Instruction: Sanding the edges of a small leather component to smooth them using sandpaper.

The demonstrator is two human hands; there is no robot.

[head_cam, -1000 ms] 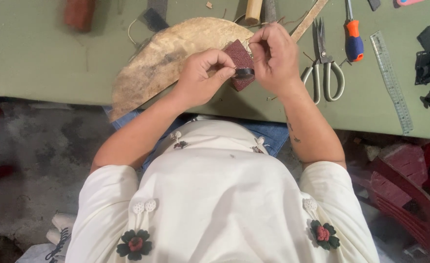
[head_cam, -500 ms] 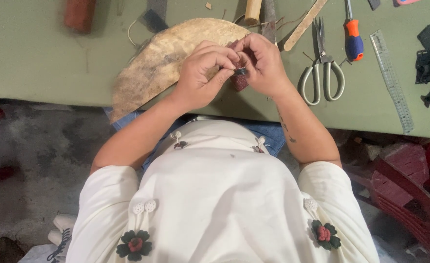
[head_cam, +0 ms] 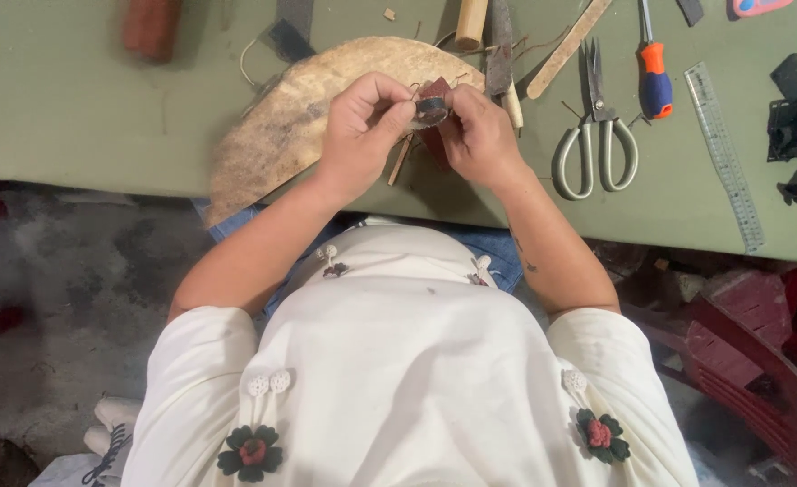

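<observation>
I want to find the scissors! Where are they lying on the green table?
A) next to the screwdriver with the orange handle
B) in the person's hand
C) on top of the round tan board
A: the scissors lie flat beside the screwdriver, apart from both hands.

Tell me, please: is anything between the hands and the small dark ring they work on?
Nothing visible is. The left hand and the right hand both pinch the ring directly, together with a dark red piece, above the tan hide. The scissors lie off to the right, apart.
</observation>
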